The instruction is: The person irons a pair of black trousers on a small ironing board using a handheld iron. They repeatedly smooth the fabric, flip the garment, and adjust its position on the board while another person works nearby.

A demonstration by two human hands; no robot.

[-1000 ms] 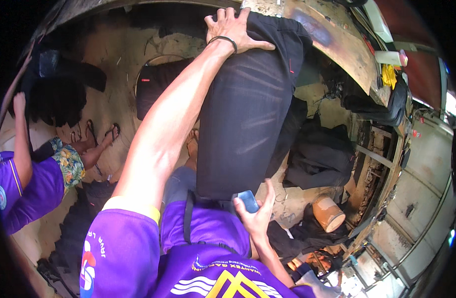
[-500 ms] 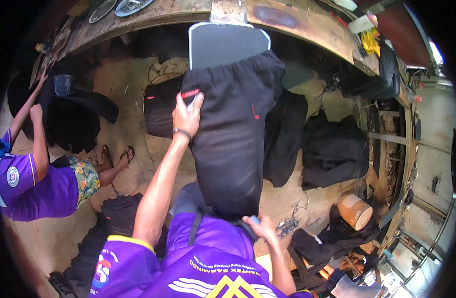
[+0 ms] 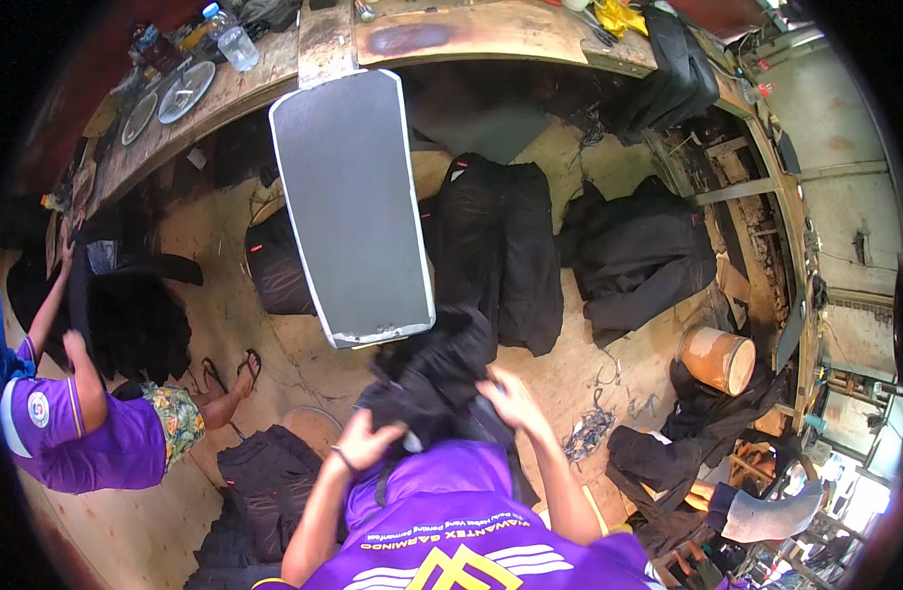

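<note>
Both hands are closed on a bunched black garment [image 3: 434,379] held just in front of the chest: the left hand [image 3: 365,440] grips its lower left part, the right hand [image 3: 511,398] its right side. Just above it stands a grey ironing board [image 3: 353,206], and folded black garments [image 3: 501,246] lie beside it.

One long grey padded ironing board [image 3: 353,211], propped against the bench. One clear plastic water bottle [image 3: 229,35] on the curved wooden bench [image 3: 451,34]. Two round metal plates [image 3: 171,98] beside it. One orange-brown plastic bucket [image 3: 719,360] on its side. Two dark flip-flop sandals [image 3: 231,374] on the floor. One crumpled black garment [image 3: 437,379] under two bare hands [image 3: 368,441].
</note>
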